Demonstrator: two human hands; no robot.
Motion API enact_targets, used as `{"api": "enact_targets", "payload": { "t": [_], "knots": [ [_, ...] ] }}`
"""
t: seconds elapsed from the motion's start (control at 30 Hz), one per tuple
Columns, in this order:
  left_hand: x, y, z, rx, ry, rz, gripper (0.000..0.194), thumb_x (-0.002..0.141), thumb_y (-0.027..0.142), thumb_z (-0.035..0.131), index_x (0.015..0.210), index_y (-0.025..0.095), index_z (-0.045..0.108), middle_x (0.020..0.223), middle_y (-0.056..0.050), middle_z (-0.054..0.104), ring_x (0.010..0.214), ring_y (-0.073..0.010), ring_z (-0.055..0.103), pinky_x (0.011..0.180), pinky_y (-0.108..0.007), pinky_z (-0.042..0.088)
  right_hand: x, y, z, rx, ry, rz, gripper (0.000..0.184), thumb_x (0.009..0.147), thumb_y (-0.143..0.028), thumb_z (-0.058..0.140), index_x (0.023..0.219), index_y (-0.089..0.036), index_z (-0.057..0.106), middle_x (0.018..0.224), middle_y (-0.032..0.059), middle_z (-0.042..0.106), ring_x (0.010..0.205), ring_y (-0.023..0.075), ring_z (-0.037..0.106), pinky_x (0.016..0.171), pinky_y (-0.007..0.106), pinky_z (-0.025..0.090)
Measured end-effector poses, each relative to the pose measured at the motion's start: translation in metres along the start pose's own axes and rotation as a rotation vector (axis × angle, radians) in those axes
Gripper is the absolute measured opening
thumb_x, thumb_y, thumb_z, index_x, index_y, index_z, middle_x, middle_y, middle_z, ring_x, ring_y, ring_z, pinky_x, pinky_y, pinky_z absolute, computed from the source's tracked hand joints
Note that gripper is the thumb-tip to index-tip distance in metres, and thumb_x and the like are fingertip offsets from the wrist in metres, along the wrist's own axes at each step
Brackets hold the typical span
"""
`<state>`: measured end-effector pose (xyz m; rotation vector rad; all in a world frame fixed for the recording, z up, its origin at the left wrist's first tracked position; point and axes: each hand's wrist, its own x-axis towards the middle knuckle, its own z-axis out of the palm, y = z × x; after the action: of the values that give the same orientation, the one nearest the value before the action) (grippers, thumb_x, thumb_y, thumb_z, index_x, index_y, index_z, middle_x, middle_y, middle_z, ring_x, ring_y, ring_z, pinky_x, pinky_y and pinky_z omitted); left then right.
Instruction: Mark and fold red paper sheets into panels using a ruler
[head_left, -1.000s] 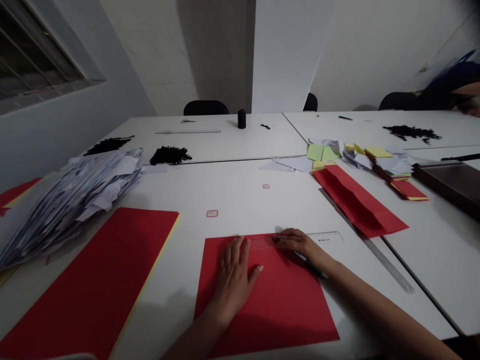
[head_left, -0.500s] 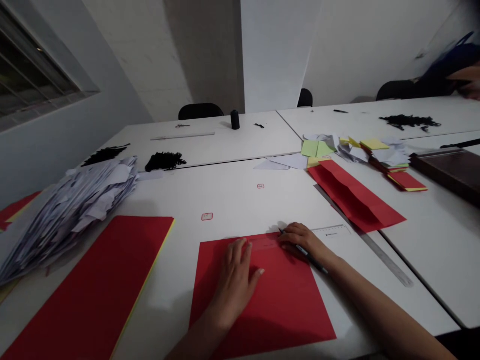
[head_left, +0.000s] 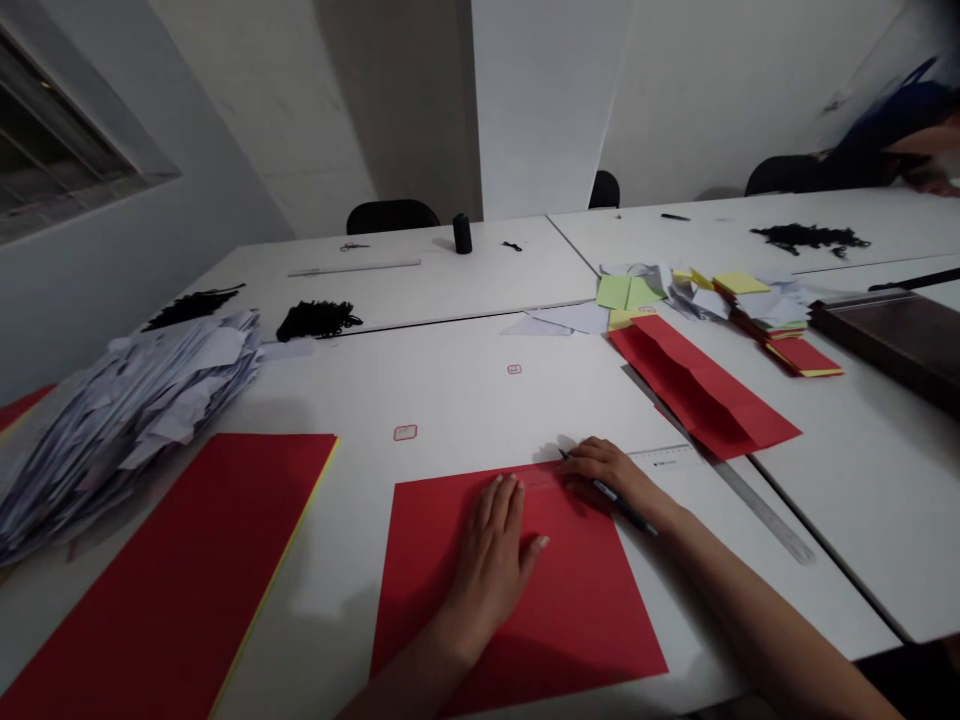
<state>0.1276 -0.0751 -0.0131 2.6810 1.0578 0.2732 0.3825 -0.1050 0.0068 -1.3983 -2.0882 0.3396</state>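
Observation:
A red sheet of paper (head_left: 585,620) lies flat in front of me. My left hand (head_left: 491,560) rests on it, palm down, fingers stretched out and thumb apart, with the fingertips near the far edge. My right hand (head_left: 604,472) is closed around a dark pen (head_left: 630,512) at the sheet's far right corner. The pen's tip points away from me, just past the far edge. Along that edge lies a clear ruler (head_left: 664,462), its right end sticking out beyond the paper. Both hands partly cover the ruler.
At left lie a red and yellow paper stack (head_left: 180,570) and a heap of white papers (head_left: 142,430). A folded red sheet (head_left: 697,385) covers part of a metal ruler (head_left: 765,510) at right. Farther back are black cord bundles (head_left: 319,320), a thread spool (head_left: 462,235) and another person (head_left: 900,130).
My left hand has shifted right across the red sheet. The clear ruler has slid slightly right, and my right hand with the pen has moved a little away from me. The view has turned slightly.

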Motion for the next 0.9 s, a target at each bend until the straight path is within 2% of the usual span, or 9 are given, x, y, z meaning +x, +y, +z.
{"api": "enact_targets", "payload": {
  "t": [0.23, 0.6, 0.9],
  "knots": [
    [0.0003, -0.0003, -0.0042, 0.031, 0.011, 0.077, 0.057, 0.097, 0.041, 0.042, 0.149, 0.02, 0.032, 0.154, -0.006, 0.034, 0.142, -0.0252, 0.03, 0.117, -0.048, 0.027, -0.0019, 0.0028, 0.0013, 0.009, 0.002, -0.001, 0.025, 0.096, -0.026, 0.051, 0.118, -0.027, 0.062, 0.1, 0.0063, 0.068, 0.091, 0.0203, 0.059, 0.079, 0.037, 0.046],
    [0.0035, 0.0005, -0.0075, 0.021, -0.025, 0.069, 0.058, 0.097, 0.043, 0.041, 0.148, 0.017, 0.033, 0.155, -0.008, 0.032, 0.143, -0.0253, 0.029, 0.116, -0.048, 0.027, -0.0011, 0.0022, 0.004, 0.023, 0.021, 0.012, 0.024, 0.095, -0.024, 0.054, 0.116, -0.027, 0.062, 0.099, 0.0055, 0.068, 0.089, 0.0198, 0.059, 0.078, 0.036, 0.046],
    [0.0031, 0.0004, -0.0066, 0.011, 0.005, 0.075, 0.058, 0.097, 0.042, 0.041, 0.15, 0.02, 0.03, 0.154, -0.008, 0.034, 0.143, -0.0247, 0.03, 0.117, -0.046, 0.025, -0.0012, 0.0006, 0.0019, 0.012, 0.031, 0.007, 0.023, 0.096, -0.026, 0.052, 0.115, -0.026, 0.063, 0.1, 0.0082, 0.068, 0.091, 0.021, 0.06, 0.08, 0.037, 0.047]
  ]
}}
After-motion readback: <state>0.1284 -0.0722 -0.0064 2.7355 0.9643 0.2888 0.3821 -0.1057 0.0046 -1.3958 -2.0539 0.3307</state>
